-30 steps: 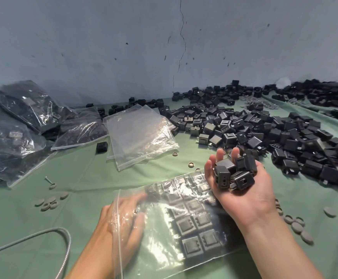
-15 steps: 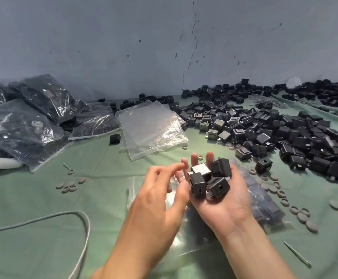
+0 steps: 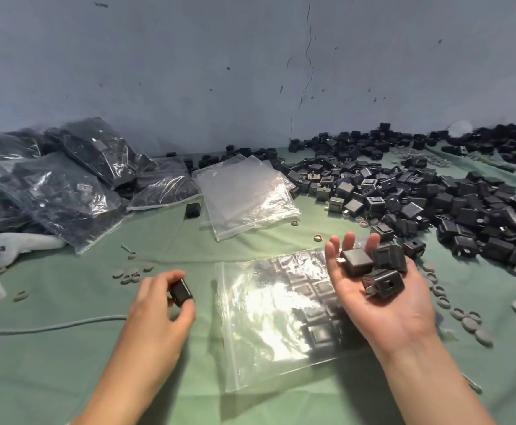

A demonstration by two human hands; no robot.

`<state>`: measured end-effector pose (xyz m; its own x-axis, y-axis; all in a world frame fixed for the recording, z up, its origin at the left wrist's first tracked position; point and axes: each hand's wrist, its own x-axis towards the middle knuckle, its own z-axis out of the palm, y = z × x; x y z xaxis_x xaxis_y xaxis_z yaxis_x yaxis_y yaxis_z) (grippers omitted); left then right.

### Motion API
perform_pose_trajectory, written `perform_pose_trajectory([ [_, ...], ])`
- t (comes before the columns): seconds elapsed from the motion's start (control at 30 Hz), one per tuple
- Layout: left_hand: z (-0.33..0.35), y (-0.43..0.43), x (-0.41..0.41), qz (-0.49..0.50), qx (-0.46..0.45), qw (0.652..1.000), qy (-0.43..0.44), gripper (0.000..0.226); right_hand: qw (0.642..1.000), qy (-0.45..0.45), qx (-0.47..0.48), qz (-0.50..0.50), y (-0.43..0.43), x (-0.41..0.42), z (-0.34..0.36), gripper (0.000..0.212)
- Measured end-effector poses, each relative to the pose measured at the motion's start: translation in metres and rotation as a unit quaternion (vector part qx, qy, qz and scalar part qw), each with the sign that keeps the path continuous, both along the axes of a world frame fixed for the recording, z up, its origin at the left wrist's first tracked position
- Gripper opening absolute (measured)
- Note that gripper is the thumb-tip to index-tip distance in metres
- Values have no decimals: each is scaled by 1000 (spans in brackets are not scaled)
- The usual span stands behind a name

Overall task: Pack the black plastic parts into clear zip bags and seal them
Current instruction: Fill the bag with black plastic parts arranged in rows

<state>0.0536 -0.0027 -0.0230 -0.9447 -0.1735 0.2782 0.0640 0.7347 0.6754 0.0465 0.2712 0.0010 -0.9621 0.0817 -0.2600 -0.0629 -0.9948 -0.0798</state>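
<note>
A clear zip bag (image 3: 275,317) lies flat on the green cloth, with several black plastic parts in rows inside it. My left hand (image 3: 158,305) is left of the bag and pinches one black part (image 3: 181,292) between thumb and fingers. Palm up over the bag's right side, my right hand (image 3: 382,302) carries three black parts (image 3: 373,268) on relaxed fingers. A big heap of loose black parts (image 3: 428,197) covers the cloth at the right.
Empty clear bags (image 3: 244,194) lie stacked at centre back. Filled bags (image 3: 66,185) pile up at the left. Grey washers (image 3: 129,275) and rings (image 3: 456,311) are scattered about. A grey cord (image 3: 48,325) crosses the left foreground, near a white controller (image 3: 20,243).
My left hand took one black part from the right palm and drew back to the left of the bag. The right hand stays palm up with three parts.
</note>
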Motion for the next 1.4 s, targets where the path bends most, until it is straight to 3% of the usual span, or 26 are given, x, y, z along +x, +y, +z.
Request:
perform_pose_trajectory([
  [0.1, -10, 8, 6, -117, -54, 991, -44, 44, 1000, -16, 2, -11, 2, -1, -1, 21],
  [0.2, -12, 16, 12, -214, -13, 975, -54, 50, 1000, -18, 2, -17, 1, 0, -4, 24],
  [0.33, -19, 8, 12, -162, 47, 984, -51, 47, 1000, -14, 12, -17, 1, 3, -6, 23],
  [0.47, -22, 7, 10, -136, 11, 990, -23, 28, 1000, -12, 10, -23, 2, 2, -6, 20],
  [0.8, -25, 15, 10, -142, 8, 989, -28, 32, 1000, -12, 9, -22, -3, -3, -6, 20],
  [1.0, -27, 24, -9, -144, -128, 981, -28, 54, 1000, -9, 3, -21, -6, -6, -6, 30],
  [1.17, -32, 36, -22, -149, -157, 976, -15, 31, 1000, -19, 3, -20, -7, -8, -7, 22],
  [1.33, -34, 38, -29, -173, -159, 970, -60, 61, 1000, -21, -7, -18, -2, -11, -6, 25],
  [1.4, -34, 39, -31, -172, -160, 971, -51, 56, 1000, -21, -6, -17, 0, -14, -5, 24],
])
